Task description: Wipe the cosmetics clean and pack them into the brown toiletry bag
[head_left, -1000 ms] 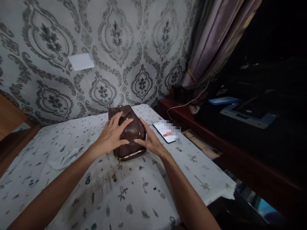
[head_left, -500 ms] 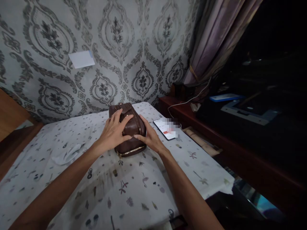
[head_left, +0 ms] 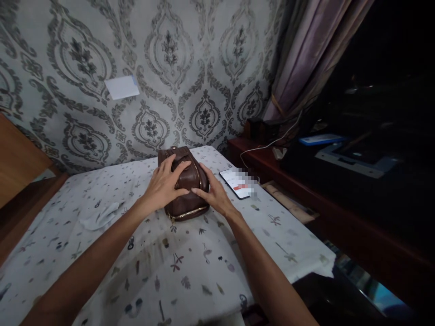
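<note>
A brown leather bag [head_left: 186,199] with gold zips rests on the table, which has a white patterned cloth [head_left: 183,253]. Over its left side and top lies my left hand [head_left: 165,183], fingers spread and touching the leather. My right hand [head_left: 215,192] is against the bag's right side, its thumb on the near top part and its fingers along the side. Both hands hold the bag between them, the thumb tips a little apart.
A phone [head_left: 235,183] with a lit screen lies right of the bag. Crumpled white material [head_left: 102,217] is on the left. A white cable [head_left: 272,144] crosses the dark red furniture [head_left: 251,151]. A blue-edged object [head_left: 322,139] sits farther right.
The whole view has shifted slightly, so things appear a little farther right. My right thumb has moved slightly on the bag; both hands stay on it.
</note>
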Demonstrator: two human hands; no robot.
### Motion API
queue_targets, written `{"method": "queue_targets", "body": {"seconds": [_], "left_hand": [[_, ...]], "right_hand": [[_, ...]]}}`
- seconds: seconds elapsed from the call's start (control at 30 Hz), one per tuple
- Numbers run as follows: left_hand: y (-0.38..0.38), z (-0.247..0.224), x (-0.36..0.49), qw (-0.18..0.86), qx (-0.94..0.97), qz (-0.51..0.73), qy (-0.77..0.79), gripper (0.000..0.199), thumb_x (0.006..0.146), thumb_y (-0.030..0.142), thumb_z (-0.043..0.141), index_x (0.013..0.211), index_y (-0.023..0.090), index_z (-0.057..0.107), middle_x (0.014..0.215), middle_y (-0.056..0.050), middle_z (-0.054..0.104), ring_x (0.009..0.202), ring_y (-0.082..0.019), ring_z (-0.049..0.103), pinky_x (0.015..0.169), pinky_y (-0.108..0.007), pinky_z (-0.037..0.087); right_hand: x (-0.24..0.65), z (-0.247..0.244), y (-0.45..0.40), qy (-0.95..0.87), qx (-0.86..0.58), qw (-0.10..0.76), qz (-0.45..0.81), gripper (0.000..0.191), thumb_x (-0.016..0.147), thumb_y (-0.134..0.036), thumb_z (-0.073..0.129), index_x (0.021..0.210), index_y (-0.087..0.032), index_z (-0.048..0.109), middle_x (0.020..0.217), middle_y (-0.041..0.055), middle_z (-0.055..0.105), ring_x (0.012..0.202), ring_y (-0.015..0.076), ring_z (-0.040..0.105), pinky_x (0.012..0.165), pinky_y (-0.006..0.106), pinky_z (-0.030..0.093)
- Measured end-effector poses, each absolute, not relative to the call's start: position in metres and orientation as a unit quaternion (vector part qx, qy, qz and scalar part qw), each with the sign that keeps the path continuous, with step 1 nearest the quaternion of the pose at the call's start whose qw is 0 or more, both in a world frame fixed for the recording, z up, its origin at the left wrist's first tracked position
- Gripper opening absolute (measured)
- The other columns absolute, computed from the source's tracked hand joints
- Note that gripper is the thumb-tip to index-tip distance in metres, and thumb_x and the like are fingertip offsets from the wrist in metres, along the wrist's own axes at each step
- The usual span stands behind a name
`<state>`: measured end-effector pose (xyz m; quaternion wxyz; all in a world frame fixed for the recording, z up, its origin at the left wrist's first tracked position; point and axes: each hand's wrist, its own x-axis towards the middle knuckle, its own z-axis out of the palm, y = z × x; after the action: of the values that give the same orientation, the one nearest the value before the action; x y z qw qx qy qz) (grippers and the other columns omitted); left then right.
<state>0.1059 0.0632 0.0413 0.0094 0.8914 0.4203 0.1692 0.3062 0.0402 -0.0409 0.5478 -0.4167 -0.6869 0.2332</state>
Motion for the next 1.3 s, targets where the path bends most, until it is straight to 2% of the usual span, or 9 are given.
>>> {"method": "queue_targets", "body": {"seconds": [0.2,0.4,0.57,0.8,0.93,1.07,1.13,1.2,1.3], "left_hand": [[0.063,0.043,0.105,0.003,0.897,0.162,0.412,0.075,0.086,0.041,0.067,0.149,0.038,0.028,0.164,-0.014,0.014,0.15,-0.041,0.017,0.112,-0.063,0.03],[0.063,0.051,0.107,0.014,0.888,0.18,0.423,0.072,0.087,0.039,0.067,0.149,0.037,0.03,0.162,-0.014,0.019,0.148,-0.039,0.022,0.109,-0.059,0.037],[0.065,0.045,0.104,0.016,0.896,0.15,0.418,0.079,0.082,0.041,0.072,0.149,0.039,0.03,0.164,-0.013,0.014,0.149,-0.04,0.018,0.111,-0.063,0.032],[0.065,0.039,0.104,0.012,0.894,0.159,0.419,0.079,0.08,0.04,0.074,0.148,0.037,0.033,0.164,-0.014,0.014,0.149,-0.041,0.018,0.111,-0.064,0.031],[0.066,0.04,0.103,0.008,0.896,0.164,0.412,0.078,0.079,0.04,0.074,0.147,0.036,0.035,0.163,-0.015,0.017,0.148,-0.042,0.021,0.11,-0.064,0.034],[0.067,0.046,0.098,0.039,0.905,0.164,0.392,0.085,0.079,0.037,0.075,0.15,0.038,0.029,0.164,-0.013,0.015,0.148,-0.042,0.021,0.11,-0.062,0.035],[0.061,0.048,0.096,0.042,0.905,0.193,0.377,0.08,0.083,0.038,0.07,0.151,0.036,0.028,0.164,-0.013,0.015,0.149,-0.04,0.021,0.11,-0.057,0.038],[0.048,0.045,0.095,0.006,0.891,0.257,0.375,0.06,0.09,0.036,0.061,0.145,0.028,0.039,0.157,-0.016,0.028,0.145,-0.037,0.029,0.108,-0.052,0.041],[0.022,0.027,0.094,-0.066,0.856,0.33,0.393,0.024,0.096,0.028,0.048,0.114,0.02,0.061,0.118,-0.014,0.06,0.117,-0.03,0.057,0.095,-0.043,0.049]], "right_hand": [[0.305,-0.041,0.041,-0.686,-0.419,0.549,0.229,0.083,0.083,-0.051,0.071,0.153,-0.025,0.035,0.157,0.0097,0.04,0.145,0.029,0.037,0.121,0.049,0.027],[0.298,-0.043,0.042,-0.657,-0.441,0.574,0.21,0.071,0.088,-0.05,0.064,0.15,-0.024,0.04,0.154,0.0098,0.045,0.142,0.0277,0.041,0.12,0.047,0.03],[0.304,-0.041,0.042,-0.682,-0.422,0.556,0.22,0.082,0.081,-0.05,0.073,0.151,-0.024,0.038,0.155,0.0106,0.043,0.143,0.0292,0.04,0.12,0.049,0.03],[0.3,-0.045,0.042,-0.702,-0.431,0.538,0.18,0.086,0.084,-0.049,0.069,0.154,-0.022,0.03,0.157,0.0142,0.038,0.146,0.0303,0.034,0.12,0.052,0.028],[0.283,-0.047,0.036,-0.701,-0.465,0.535,0.082,0.071,0.092,-0.048,0.058,0.154,-0.024,0.032,0.162,0.0132,0.025,0.151,0.0296,0.023,0.121,0.053,0.025],[0.277,-0.048,0.035,-0.704,-0.484,0.518,0.045,0.058,0.096,-0.048,0.051,0.15,-0.028,0.04,0.162,0.0105,0.026,0.149,0.0294,0.027,0.12,0.052,0.029],[0.278,-0.049,0.035,-0.709,-0.481,0.515,0.039,0.058,0.097,-0.048,0.05,0.151,-0.029,0.04,0.161,0.0103,0.028,0.148,0.0283,0.029,0.12,0.051,0.03],[0.28,-0.048,0.036,-0.712,-0.477,0.514,0.037,0.058,0.097,-0.048,0.049,0.151,-0.029,0.039,0.16,0.0101,0.03,0.148,0.0271,0.03,0.12,0.051,0.03],[0.281,-0.047,0.036,-0.711,-0.476,0.516,0.039,0.058,0.097,-0.048,0.05,0.151,-0.028,0.039,0.159,0.0106,0.032,0.147,0.0261,0.03,0.12,0.049,0.029]]}}
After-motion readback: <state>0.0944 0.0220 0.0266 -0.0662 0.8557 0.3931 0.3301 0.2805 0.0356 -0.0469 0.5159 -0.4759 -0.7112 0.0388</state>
